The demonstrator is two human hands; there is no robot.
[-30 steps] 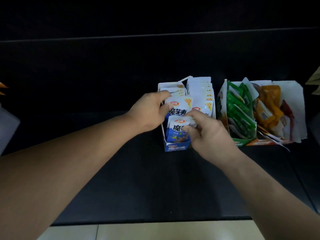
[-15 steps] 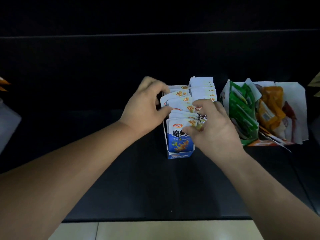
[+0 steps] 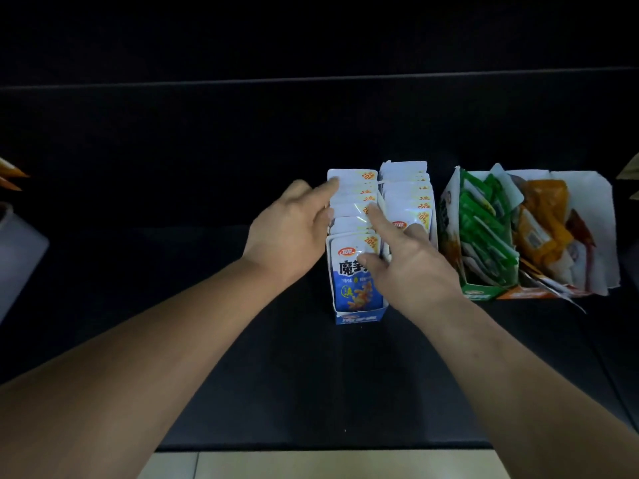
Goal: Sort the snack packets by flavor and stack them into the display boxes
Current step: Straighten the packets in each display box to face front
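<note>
— Status?
— Both grips have released; I see left hand and right hand, fingers straight, pressing blue packets down in the blue box, twelve o'clock.
— Meaning?
— Blue row looks settled.

hands: 2 | display boxes: 3 – blue box, green box, orange box | blue-packet rows: 2

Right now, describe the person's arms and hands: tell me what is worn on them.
Both arms are bare: the left forearm and right forearm show no sleeves up to the picture's edge. The left hand and right hand wear no gloves; no watch, bracelet or ring shows. The light is dim, so a thin band could be missed.
</note>
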